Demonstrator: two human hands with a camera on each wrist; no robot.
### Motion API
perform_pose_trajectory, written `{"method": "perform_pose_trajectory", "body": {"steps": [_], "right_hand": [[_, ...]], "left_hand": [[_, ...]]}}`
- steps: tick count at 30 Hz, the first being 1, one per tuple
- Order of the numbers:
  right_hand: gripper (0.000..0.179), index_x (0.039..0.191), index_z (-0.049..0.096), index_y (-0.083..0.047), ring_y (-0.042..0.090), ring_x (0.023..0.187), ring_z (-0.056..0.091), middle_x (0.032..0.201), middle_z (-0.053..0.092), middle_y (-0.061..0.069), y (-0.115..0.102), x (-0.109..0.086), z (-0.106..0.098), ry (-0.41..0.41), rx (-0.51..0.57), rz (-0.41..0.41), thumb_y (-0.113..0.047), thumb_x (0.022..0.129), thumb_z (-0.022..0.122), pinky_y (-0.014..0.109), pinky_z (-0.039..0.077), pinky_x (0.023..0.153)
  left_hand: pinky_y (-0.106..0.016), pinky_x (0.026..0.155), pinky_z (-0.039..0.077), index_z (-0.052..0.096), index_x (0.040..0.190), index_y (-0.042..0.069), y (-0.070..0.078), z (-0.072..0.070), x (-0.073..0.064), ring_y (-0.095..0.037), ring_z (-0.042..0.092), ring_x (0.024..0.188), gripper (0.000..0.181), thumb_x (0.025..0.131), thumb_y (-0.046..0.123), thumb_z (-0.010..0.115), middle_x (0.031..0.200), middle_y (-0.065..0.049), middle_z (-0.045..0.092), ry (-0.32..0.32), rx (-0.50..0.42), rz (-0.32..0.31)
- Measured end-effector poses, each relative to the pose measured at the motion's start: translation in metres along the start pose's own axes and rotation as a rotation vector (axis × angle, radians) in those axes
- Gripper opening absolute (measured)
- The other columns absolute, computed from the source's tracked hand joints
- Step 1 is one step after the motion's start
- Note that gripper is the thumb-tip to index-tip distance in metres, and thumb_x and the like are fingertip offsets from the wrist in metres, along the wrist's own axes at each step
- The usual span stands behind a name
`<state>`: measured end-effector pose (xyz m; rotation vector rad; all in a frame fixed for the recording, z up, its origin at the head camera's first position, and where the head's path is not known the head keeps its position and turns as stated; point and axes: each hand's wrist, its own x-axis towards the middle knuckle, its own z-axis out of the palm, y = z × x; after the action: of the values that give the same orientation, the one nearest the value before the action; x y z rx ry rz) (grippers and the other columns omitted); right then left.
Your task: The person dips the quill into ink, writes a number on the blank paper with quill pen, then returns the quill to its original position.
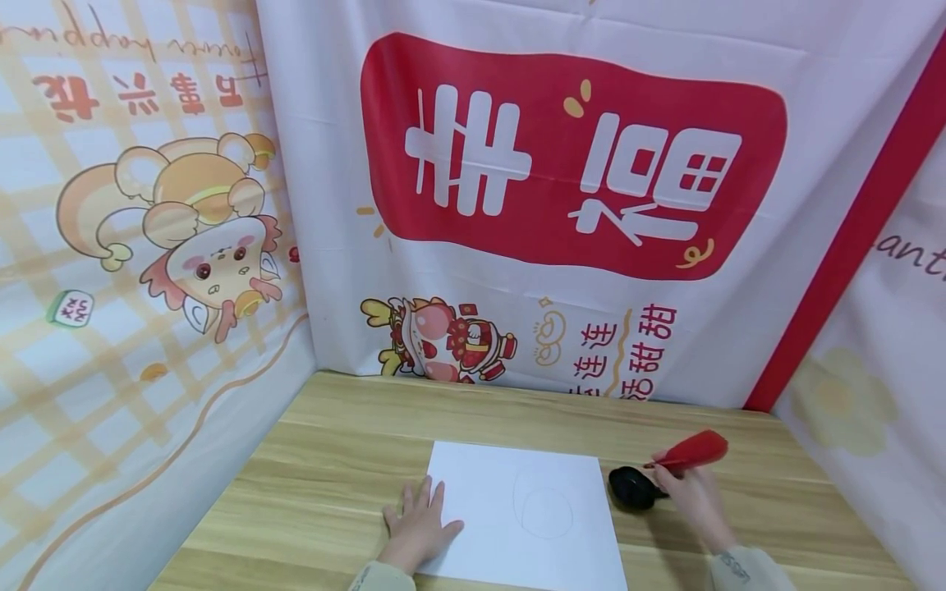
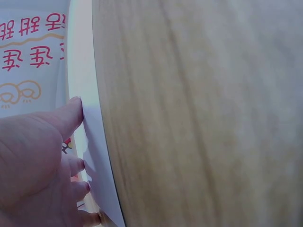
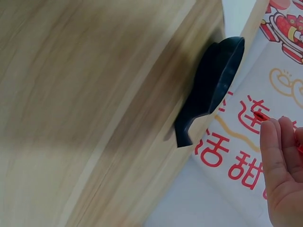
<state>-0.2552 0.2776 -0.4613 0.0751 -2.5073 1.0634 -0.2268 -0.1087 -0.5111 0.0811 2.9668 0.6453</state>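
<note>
My left hand [image 1: 421, 525] lies with its fingers spread over the left edge of a sheet of white paper [image 1: 488, 554]. On the sheet a faint thin outline [image 1: 514, 497] shows a curved stroke joined to a round loop, like a 6. Between thumb and fingers, my right hand [image 1: 697, 502] pinches a red feather-shaped pen [image 1: 698, 450] with a thin dark tip, above the table. Just below that tip is a black spoon [image 1: 631, 487], its bowl facing up and its short handle partly behind the hand. The right wrist view shows the spoon [image 3: 213, 80] side-on, resting on the wood.
The wooden table [image 1: 310, 476] runs back to a white cloth [image 1: 325, 205] with red and cartoon prints. A checked cloth [image 1: 44, 197] hangs at the left. Another printed cloth [image 1: 909, 345] with a red band borders the right side.
</note>
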Motion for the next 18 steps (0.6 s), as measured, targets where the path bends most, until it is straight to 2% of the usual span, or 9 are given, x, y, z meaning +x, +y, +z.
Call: {"method": "perform_pose_trajectory", "body": {"steps": [4, 8, 11, 14, 18], "right_hand": [[0.016, 0.090, 0.067, 0.006, 0.005, 0.067, 0.054, 0.080, 0.066, 0.012, 0.005, -0.002, -0.001, 0.055, 0.046, -0.046, 0.008, 0.075, 0.063, 0.016, 0.043, 0.058], [0.016, 0.090, 0.065, 0.010, 0.009, 0.070, 0.060, 0.082, 0.065, 0.020, 0.010, -0.005, -0.002, 0.062, 0.154, -0.054, 0.013, 0.075, 0.062, 0.010, 0.044, 0.062], [0.014, 0.088, 0.064, 0.011, 0.008, 0.071, 0.061, 0.082, 0.065, 0.023, 0.016, -0.007, -0.003, 0.069, 0.175, -0.095, 0.015, 0.075, 0.062, 0.008, 0.044, 0.062], [0.017, 0.083, 0.064, 0.010, 0.011, 0.068, 0.061, 0.077, 0.064, 0.021, 0.023, -0.009, -0.003, 0.105, 0.134, -0.216, 0.020, 0.069, 0.063, 0.006, 0.043, 0.062], [0.028, 0.077, 0.064, 0.007, 0.015, 0.066, 0.062, 0.073, 0.064, 0.017, 0.033, -0.010, -0.002, 0.170, 0.058, -0.431, 0.028, 0.058, 0.065, 0.005, 0.043, 0.063]], "left_hand": [[-0.075, 0.091, -0.001, 0.038, 0.138, 0.002, 0.000, -0.001, 0.001, -0.051, 0.008, 0.131, 0.071, 0.086, 0.047, 0.056, 0.146, -0.023, 0.023, -0.002, -0.004, 0.002], [-0.075, 0.091, -0.002, 0.038, 0.139, 0.002, 0.000, -0.002, 0.001, -0.050, 0.008, 0.131, 0.071, 0.086, 0.047, 0.056, 0.146, -0.023, 0.023, -0.004, -0.006, 0.000], [-0.075, 0.091, -0.002, 0.038, 0.139, 0.002, 0.000, -0.002, 0.000, -0.050, 0.008, 0.131, 0.071, 0.086, 0.047, 0.056, 0.146, -0.023, 0.023, -0.004, -0.006, 0.002], [-0.075, 0.091, -0.002, 0.038, 0.139, 0.002, 0.000, -0.002, 0.001, -0.050, 0.008, 0.131, 0.071, 0.086, 0.047, 0.056, 0.146, -0.023, 0.023, -0.006, -0.005, 0.004], [-0.075, 0.091, -0.002, 0.038, 0.139, 0.002, 0.000, -0.001, 0.001, -0.050, 0.007, 0.131, 0.071, 0.087, 0.047, 0.056, 0.146, -0.023, 0.023, -0.007, -0.002, 0.006]]}}
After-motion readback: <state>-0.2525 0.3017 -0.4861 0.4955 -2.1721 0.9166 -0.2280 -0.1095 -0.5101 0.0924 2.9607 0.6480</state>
